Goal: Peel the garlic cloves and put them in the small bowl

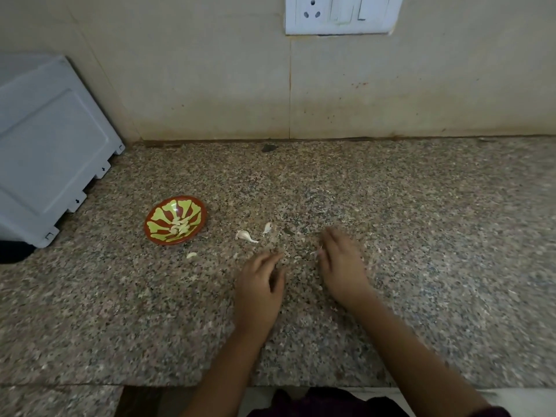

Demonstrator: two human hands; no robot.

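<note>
Two bare hands low over a speckled counter, garlic and a small bowl to their left.

The left hand hovers with fingers loosely curled and thumb apart, holding nothing that shows. The right hand lies flatter, fingers stretched forward; a pale scrap sits at its thumb side, and blur hides whether it is pinched. The small bowl, red with a yellow-green pattern, holds several peeled cloves. Two unpeeled cloves lie on the counter between bowl and hands, a smaller pale piece nearer the bowl. A grey box leans at far left; a switch plate is on the wall.
</note>
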